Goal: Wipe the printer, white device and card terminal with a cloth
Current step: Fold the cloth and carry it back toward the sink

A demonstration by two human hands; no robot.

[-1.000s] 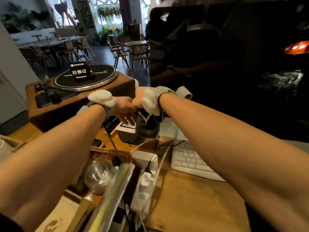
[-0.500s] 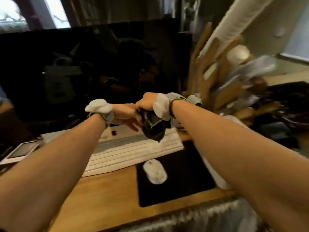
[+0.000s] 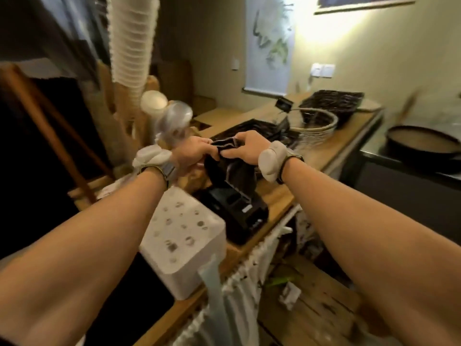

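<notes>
Cloth [image 3: 230,168] hangs bunched from your fingers [image 3: 249,139], both hands clenched on its top edge. Printer [image 3: 237,208] sits just below them, ready for wiping.

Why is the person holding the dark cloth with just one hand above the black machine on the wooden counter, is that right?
Not quite. The head view shows both hands on the dark cloth: the left hand and the right hand each grip its top edge. The rest holds: it hangs above the black machine on the wooden counter.

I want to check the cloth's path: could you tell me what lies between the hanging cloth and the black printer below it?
Nothing. In the head view the cloth hangs directly over the printer, with no object between them.
</notes>
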